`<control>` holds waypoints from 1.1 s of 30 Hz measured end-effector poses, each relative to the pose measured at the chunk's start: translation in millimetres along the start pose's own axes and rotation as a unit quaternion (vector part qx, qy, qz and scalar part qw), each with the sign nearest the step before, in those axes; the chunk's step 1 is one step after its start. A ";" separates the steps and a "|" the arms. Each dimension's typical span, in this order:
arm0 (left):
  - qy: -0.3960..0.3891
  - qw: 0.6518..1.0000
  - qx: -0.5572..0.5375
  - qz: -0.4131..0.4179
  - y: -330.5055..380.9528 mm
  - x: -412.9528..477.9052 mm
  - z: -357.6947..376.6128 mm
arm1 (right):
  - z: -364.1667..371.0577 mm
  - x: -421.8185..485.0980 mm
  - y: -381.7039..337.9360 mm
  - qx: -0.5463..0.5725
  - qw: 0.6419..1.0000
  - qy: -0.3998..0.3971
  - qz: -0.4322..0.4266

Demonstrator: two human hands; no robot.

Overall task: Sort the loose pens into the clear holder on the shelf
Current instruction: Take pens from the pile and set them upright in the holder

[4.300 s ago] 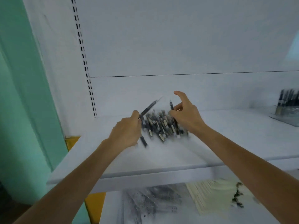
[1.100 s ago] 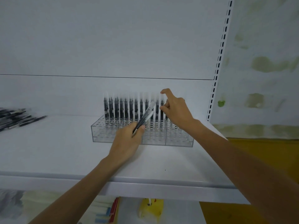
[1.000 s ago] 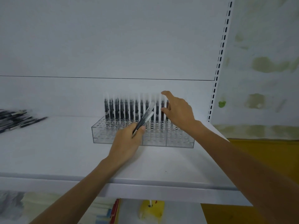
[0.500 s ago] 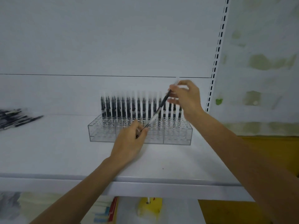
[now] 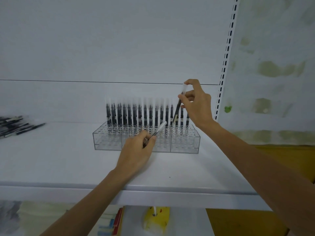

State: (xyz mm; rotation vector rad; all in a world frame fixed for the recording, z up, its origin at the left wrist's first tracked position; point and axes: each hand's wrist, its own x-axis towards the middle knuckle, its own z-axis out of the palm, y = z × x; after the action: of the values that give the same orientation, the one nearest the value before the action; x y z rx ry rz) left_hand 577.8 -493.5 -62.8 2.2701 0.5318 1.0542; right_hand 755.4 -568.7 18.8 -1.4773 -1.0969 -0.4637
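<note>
Pens (image 5: 144,114) stand upright in clear holder (image 5: 146,143).

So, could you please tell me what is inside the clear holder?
A row of pens stands upright in the clear holder's back holes; the front holes look empty. The left hand covers part of its middle, so those holes cannot be checked.

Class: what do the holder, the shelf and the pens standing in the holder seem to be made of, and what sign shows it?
Holder: clear rigid plastic, probably acrylic, glossy; you see straight through its walls.
Shelf: seemingly white painted metal, matt; thin smooth front edge, but unsure.
Pens: likely plastic; dark barrels, translucent caps.
</note>
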 end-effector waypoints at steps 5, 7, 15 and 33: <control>-0.003 1.000 0.011 0.000 0.1 -1.1 -0.2 | 2.4 1.2 -0.8 -0.036 0.998 -0.004 -0.044; -0.004 1.000 0.005 -0.004 0.5 -1.7 -0.5 | 3.0 1.0 -1.7 -0.036 0.998 -0.005 -0.048; -0.006 1.000 -0.006 -0.021 2.7 -2.9 -1.6 | 9.8 -12.8 9.7 -0.136 0.979 -0.152 -0.005; 0.011 1.000 -0.023 0.008 23.5 14.0 -2.3 | 6.0 -31.9 -38.7 0.066 0.954 -0.249 0.154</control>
State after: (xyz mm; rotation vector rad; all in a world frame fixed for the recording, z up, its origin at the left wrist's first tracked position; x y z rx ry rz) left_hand 587.2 -502.6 -38.7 2.2281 0.4958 1.0900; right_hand 706.4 -579.3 13.2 -1.6532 -1.2233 0.2137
